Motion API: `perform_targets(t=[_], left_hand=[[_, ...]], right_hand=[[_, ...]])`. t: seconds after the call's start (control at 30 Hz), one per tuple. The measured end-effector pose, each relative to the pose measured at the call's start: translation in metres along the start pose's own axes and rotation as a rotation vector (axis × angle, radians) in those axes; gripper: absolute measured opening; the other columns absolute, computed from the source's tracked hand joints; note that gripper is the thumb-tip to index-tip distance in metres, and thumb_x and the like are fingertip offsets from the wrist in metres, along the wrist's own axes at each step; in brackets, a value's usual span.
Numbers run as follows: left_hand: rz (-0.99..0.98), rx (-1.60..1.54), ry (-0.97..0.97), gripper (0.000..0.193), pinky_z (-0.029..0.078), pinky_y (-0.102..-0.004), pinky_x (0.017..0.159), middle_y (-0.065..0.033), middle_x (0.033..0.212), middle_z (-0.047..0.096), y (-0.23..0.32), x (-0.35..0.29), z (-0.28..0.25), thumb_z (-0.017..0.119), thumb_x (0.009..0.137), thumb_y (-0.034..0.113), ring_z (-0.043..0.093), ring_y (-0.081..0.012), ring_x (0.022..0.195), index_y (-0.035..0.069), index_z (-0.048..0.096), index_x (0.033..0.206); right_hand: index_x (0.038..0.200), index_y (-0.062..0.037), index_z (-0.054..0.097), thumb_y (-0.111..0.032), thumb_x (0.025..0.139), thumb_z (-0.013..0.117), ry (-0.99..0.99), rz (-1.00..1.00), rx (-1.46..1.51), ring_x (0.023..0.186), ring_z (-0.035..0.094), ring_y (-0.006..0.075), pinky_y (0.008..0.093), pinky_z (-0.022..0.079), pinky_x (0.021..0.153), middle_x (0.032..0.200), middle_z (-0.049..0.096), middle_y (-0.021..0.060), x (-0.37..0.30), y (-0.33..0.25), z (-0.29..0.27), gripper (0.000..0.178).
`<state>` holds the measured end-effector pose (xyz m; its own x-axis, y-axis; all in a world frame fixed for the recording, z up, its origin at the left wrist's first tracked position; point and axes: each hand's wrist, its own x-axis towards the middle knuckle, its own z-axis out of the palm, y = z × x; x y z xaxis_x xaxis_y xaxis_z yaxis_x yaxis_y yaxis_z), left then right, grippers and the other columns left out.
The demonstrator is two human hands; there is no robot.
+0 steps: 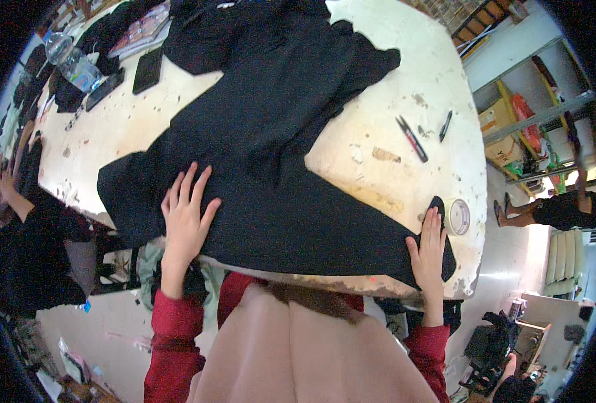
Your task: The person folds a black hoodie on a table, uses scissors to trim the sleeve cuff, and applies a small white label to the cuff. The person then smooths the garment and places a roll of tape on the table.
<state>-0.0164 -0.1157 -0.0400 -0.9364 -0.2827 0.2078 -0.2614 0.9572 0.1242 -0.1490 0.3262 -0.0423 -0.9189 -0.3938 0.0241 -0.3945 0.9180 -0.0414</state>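
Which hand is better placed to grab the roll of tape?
The right hand: it lies flat on the black fabric right beside the tape roll; the left hand is far across.

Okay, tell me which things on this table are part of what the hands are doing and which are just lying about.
In hand:
- black cloth, spread over the table
- left hand, flat on the cloth
- right hand, flat on the cloth's near corner

Lying about:
- tape roll, beside the right hand
- snips and pen
- water bottle
- two dark phones
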Motion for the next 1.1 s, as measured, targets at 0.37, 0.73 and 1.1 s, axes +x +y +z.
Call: perform_targets(t=[0.37, 0.73, 1.1], left_hand=[[-0.319, -0.264, 0.381, 0.032, 0.047, -0.0366, 0.081, -0.0181, 0.096, 0.066, -0.05, 0.162, 0.006, 0.061, 0.093, 0.03, 0.063, -0.0299, 0.092, 0.001, 0.067, 0.104], [0.163, -0.397, 0.708, 0.016, 0.051, -0.0383, 0.068, -0.0165, 0.084, 0.068, -0.059, 0.129, 0.007, 0.061, 0.086, 0.002, 0.067, -0.033, 0.075, 0.0, 0.065, 0.102], [0.106, -0.324, 0.895, 0.02, 0.046, -0.0312, 0.064, -0.0128, 0.075, 0.062, -0.066, 0.091, -0.06, 0.07, 0.087, 0.021, 0.06, -0.0249, 0.068, 0.001, 0.065, 0.086]], right_hand=[[0.117, -0.0002, 0.063, -0.035, 0.093, 0.057, 0.125, -0.45, 0.25, 0.102, 0.062, 0.0357, 0.0415, 0.047, 0.093, 0.113, 0.064, 0.0218, 0.27, -0.061, -0.099, 0.043], [0.112, -0.0154, 0.07, -0.015, 0.061, 0.07, -0.022, -0.927, -0.334, 0.113, 0.058, 0.0259, 0.0526, 0.022, 0.113, 0.113, 0.066, 0.0097, 0.323, -0.197, -0.082, 0.05], [0.108, -0.0188, 0.069, -0.006, 0.064, 0.075, 0.69, -0.411, -0.445, 0.096, 0.062, 0.0231, 0.036, 0.046, 0.082, 0.101, 0.063, 0.0065, 0.117, 0.004, -0.198, 0.047]])
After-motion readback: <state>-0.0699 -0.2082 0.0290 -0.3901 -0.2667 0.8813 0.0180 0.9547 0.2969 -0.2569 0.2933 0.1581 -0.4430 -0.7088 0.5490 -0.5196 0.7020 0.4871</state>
